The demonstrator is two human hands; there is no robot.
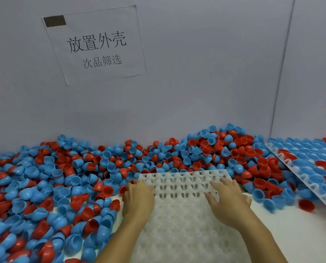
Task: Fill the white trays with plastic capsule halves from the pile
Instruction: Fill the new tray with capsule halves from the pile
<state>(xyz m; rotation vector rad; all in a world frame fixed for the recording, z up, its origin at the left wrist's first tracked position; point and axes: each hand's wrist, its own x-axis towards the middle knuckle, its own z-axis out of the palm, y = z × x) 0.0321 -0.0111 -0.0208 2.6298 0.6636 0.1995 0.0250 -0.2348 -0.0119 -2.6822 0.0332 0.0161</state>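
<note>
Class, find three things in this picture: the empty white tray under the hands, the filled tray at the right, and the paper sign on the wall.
empty white tray [185, 182], head view, bare far rows of cups.
filled tray [293, 168], head view, its white near edge.
paper sign [97, 48], head view, the large printed characters.

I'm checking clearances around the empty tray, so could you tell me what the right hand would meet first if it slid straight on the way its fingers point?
Probably the pile of capsule halves just past the empty tray's far edge. The right hand lies flat on that tray, fingers pointing away; only bare tray lies before them.
</note>
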